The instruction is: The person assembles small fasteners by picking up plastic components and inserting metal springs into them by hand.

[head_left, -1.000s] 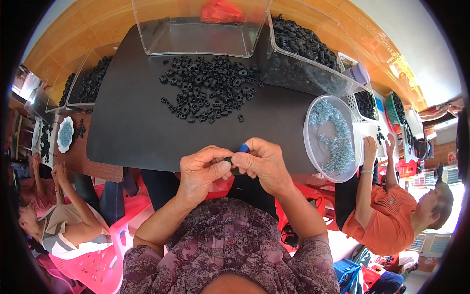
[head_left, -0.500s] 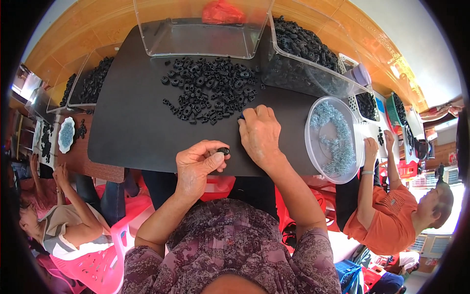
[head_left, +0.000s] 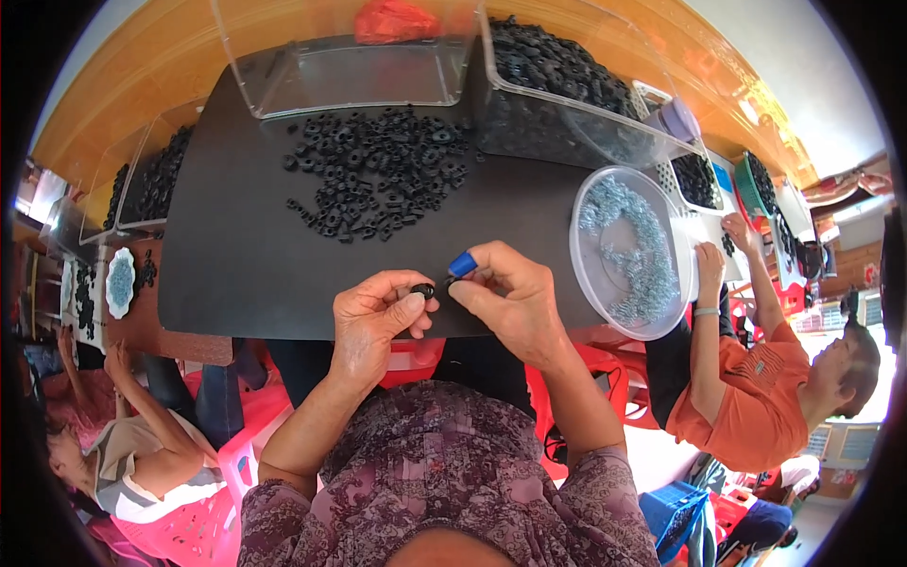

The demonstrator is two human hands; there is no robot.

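My left hand (head_left: 370, 317) is closed over the near edge of the table, pinching a small black plastic part (head_left: 423, 290) between thumb and fingers. Right beside it, my right hand (head_left: 510, 300) holds another small black piece (head_left: 451, 282) at its fingertips, mostly hidden by them. A blue finger cover (head_left: 462, 264) sits on that hand's index finger. Beyond both hands, a loose pile of black plastic parts (head_left: 378, 170) is spread on the dark table (head_left: 236, 255). To the right stands a round clear tub (head_left: 578, 255) with tiny pale blue, spring-like pieces (head_left: 652, 269).
An open clear bin (head_left: 359, 106) with a red bag (head_left: 397, 23) stands at the back. Another clear bin (head_left: 557, 104), heaped with black parts, is at back right. Co-workers sit at both sides: one in an orange shirt (head_left: 746, 397), another on a pink chair (head_left: 179, 515).
My right hand has come back from the edge of the pile toward my left hand, with a small black piece in its fingertips. My left hand still holds its part. The view has shifted slightly.
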